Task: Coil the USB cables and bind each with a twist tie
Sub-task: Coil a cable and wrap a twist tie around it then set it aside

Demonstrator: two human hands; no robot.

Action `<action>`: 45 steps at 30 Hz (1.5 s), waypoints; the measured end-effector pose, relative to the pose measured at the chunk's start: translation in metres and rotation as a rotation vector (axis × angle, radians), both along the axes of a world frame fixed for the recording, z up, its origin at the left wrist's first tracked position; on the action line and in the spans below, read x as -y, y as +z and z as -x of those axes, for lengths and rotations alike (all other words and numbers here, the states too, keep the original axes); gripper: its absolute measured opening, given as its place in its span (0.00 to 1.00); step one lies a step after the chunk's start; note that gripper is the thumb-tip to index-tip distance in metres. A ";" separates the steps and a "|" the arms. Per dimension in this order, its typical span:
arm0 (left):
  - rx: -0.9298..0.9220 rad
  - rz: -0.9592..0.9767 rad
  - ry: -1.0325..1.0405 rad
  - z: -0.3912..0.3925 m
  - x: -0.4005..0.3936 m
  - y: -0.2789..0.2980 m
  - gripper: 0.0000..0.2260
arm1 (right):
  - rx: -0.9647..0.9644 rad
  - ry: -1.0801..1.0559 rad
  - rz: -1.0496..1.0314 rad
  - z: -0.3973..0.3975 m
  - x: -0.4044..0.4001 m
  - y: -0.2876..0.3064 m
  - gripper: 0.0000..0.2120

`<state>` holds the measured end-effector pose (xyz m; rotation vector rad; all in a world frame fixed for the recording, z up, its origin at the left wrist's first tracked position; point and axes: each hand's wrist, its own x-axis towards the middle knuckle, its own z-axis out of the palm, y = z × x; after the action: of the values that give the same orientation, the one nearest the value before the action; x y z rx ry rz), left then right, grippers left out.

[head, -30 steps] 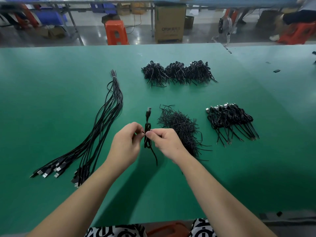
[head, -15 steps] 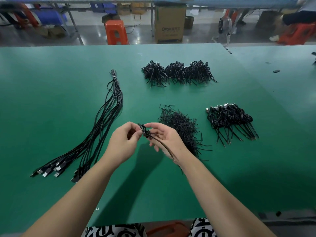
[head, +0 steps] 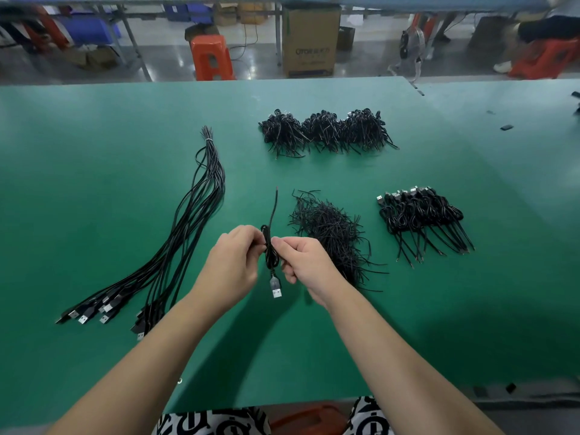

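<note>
Binding step, head view. The left hand (head: 233, 262) and right hand (head: 303, 262) meet above the green tabletop (head: 94, 152), just left of the loose pile of twist ties (head: 332, 233). Between them hangs one coiled USB cable (head: 270, 252); the fingers of both hands are pinched on the coil's waist, apparently grasping a twist tie there, though the tie itself is too thin to make out. The USB plug (head: 276, 288) dangles below the hands, and the bare wire end (head: 276, 196) points away from the wearer.

The step in hand is judged to be twisting the tie shut. The next move calls for a few more turns, then setting the bound coil with the finished row (head: 423, 221) right of the tie pile. Unwound cables (head: 175, 243) lie well left of the pile; three finished heaps (head: 326, 133) lie beyond it.

Compared with one second ago, the coil has been flipped: the plug then pointed up and away, and now hangs down. Half a second ago the coil lay slanted across the right palm; it is now upright.
</note>
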<state>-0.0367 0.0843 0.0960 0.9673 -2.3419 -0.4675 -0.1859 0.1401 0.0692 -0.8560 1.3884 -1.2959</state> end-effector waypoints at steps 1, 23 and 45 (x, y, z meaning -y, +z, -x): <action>-0.015 -0.016 -0.024 -0.001 0.000 0.000 0.05 | 0.007 0.004 -0.008 0.001 0.000 0.000 0.15; -0.293 -0.568 0.089 0.007 0.004 0.005 0.07 | -0.696 -0.007 0.317 0.007 -0.003 -0.002 0.06; -0.047 0.078 -0.141 0.003 0.002 0.003 0.04 | -0.103 0.169 0.050 0.004 -0.008 0.002 0.15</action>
<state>-0.0392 0.0821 0.0988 0.7506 -2.3767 -0.4456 -0.1896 0.1480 0.0709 -1.0641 1.3369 -1.1752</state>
